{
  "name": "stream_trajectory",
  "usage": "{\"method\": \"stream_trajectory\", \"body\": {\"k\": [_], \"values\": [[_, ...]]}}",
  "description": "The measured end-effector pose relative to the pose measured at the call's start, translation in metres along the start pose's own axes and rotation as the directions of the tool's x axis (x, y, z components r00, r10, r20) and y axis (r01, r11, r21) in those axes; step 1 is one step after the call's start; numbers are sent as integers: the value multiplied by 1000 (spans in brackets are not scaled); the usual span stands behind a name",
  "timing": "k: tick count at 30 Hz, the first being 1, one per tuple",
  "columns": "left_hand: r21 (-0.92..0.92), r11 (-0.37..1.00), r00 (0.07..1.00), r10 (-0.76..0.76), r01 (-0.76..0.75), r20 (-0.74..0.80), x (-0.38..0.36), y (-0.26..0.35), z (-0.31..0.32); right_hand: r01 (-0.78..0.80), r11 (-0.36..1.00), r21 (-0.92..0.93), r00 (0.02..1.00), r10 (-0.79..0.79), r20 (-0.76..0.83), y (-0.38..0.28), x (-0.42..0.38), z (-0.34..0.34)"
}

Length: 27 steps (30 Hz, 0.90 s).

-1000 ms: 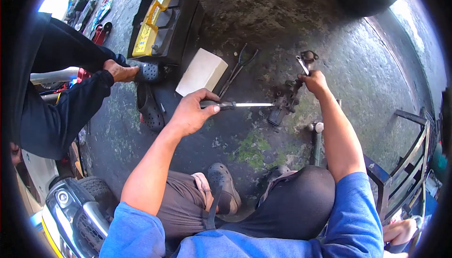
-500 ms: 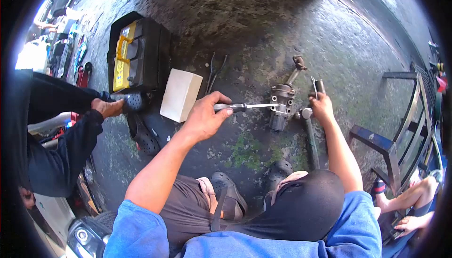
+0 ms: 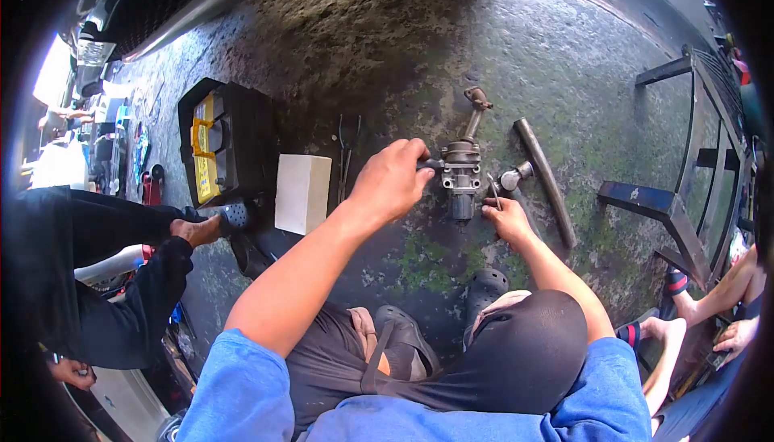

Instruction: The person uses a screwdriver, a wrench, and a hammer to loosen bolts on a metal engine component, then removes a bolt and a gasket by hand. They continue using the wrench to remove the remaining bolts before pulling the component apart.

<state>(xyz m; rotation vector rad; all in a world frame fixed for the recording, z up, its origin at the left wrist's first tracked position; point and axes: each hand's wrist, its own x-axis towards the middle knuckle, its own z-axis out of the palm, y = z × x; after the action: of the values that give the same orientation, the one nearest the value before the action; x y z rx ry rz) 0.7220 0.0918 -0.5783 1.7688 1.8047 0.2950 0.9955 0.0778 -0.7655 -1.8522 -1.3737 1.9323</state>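
Observation:
A metal valve-like part [image 3: 462,176] with a rusty flanged pipe lies on the dark floor. At its left side, my left hand [image 3: 389,177] is closed around the black handle of a screwdriver [image 3: 431,165]; the tip cannot be made out against the part. My right hand [image 3: 508,218] pinches a small wrench [image 3: 493,188] just right of the part's lower end. Beside that hand lies a hammer [image 3: 517,174], its handle partly hidden. A long metal pipe [image 3: 547,184] rests farther right.
Left of my hands are a white box [image 3: 300,193], thin pliers-like tools [image 3: 347,156] and a black case with a yellow-labelled battery [image 3: 205,149]. A metal frame [image 3: 645,200] stands at right. One person sits at left; another person's limbs show at lower right.
My left hand has moved up and right, closer to the part. My right hand has moved down and left with the wrench, away from the long pipe, which now lies tilted. The view has shifted.

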Motion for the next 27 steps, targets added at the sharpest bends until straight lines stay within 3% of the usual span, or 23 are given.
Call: {"method": "stream_trajectory", "body": {"k": [4, 5, 9, 12, 15, 19, 22, 27], "values": [[77, 994, 997, 72, -74, 26, 10, 8, 5, -38, 991, 128, 999, 38, 4, -8, 11, 9], [113, 990, 996, 86, -89, 36, 11, 9, 5, -108, 978, 181, 993, 98, 64, -13, 16, 9], [164, 985, 997, 48, -58, 68, 11, 18, 0, -121, 919, 375, 990, 82, 118, -10, 32, 20], [165, 985, 997, 36, -47, 69, 10, 13, -2, -100, 905, 414, 993, 62, 103, -9, 35, 24], [161, 986, 997, 31, -42, 72, 5, -1, -5, -71, 799, 597, 997, 53, 47, -16, 34, 30], [157, 987, 998, 8, -19, 69, -2, -3, -5, 13, 951, 310, 996, 17, -92, -23, 56, 40], [139, 989, 998, 48, -55, 50, -3, 10, 4, -84, 974, 211, 994, 95, -45, -30, 52, 42], [169, 965, 978, 190, -202, 83, 8, 57, 21, -31, 961, 274, 995, 55, -80, -33, 52, 47]]}}
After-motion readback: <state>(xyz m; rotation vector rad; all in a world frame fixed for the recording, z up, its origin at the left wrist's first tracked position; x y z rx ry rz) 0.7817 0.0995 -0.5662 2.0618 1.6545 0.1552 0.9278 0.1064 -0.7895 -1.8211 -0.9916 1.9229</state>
